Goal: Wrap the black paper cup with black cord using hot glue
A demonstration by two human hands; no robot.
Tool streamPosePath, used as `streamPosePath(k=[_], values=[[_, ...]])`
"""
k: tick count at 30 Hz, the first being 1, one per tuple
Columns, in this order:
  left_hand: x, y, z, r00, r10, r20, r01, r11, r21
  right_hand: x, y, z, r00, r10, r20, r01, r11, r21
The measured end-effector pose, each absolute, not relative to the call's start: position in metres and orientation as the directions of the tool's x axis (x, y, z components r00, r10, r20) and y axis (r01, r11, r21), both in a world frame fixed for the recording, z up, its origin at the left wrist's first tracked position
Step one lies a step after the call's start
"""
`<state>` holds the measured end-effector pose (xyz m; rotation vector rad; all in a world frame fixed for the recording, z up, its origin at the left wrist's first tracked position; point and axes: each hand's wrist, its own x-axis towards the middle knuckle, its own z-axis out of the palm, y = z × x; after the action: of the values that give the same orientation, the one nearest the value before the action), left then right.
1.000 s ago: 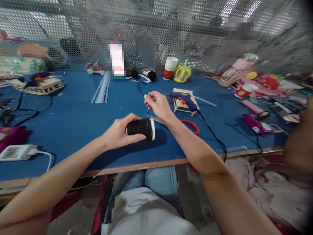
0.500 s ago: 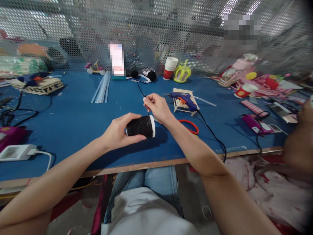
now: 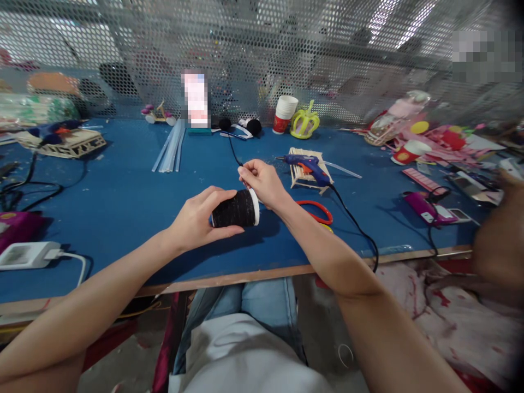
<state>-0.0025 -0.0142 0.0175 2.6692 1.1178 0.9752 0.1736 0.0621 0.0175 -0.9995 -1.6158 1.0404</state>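
My left hand point(image 3: 200, 218) grips a cup-shaped spool of black cord point(image 3: 233, 210), thumb below and fingers above. The spool lies sideways just over the table, its white rim towards the right; whether its core is a paper cup is hidden. Close above that rim, my right hand point(image 3: 260, 180) pinches a black cord point(image 3: 234, 148). From the pinch the cord runs away from me to a black ball point(image 3: 225, 124) near the mesh. Beneath my right forearm lie red loop handles point(image 3: 321, 209), perhaps of scissors, partly covered.
A blue glue gun point(image 3: 307, 165) rests on a small stick frame point(image 3: 301, 183) to the right, its cable crossing the table edge. Clear glue sticks point(image 3: 172, 146), stacked paper cups point(image 3: 284, 114) and a yellow-green basket point(image 3: 305, 124) stand farther back. Another person's arm point(image 3: 499, 234) is at right.
The spool has turned slightly in my left hand, its white rim tilting up a little. My right hand has shifted slightly, still pinching the cord. The neighbour's arm has moved a little.
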Motion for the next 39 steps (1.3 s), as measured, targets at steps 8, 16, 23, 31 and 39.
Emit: streamPosePath(k=[8,16,23,31,39], values=[[-0.004,-0.013,0.013,0.491,0.650,0.580,0.623,-0.727,0.288,0.173,0.061,0.018,-0.231,0.942,0.243,0.169,0.285,-0.944],[-0.004,-0.010,0.010,0.406,0.593,0.695,0.612,-0.741,0.275,0.171,0.054,0.024,-0.219,0.970,0.101,0.189,0.144,-0.971],[-0.002,-0.010,0.011,0.249,0.775,0.581,0.548,-0.607,0.575,0.167,0.053,0.026,-0.225,0.973,-0.056,0.200,-0.010,-0.980],[0.001,-0.009,0.012,0.141,0.888,0.437,0.384,-0.456,0.803,0.169,0.048,0.030,-0.257,0.960,-0.114,0.237,-0.052,-0.970],[0.001,-0.009,0.012,0.147,0.888,0.435,0.370,-0.457,0.809,0.169,0.050,0.027,-0.287,0.949,-0.128,0.225,-0.063,-0.972]])
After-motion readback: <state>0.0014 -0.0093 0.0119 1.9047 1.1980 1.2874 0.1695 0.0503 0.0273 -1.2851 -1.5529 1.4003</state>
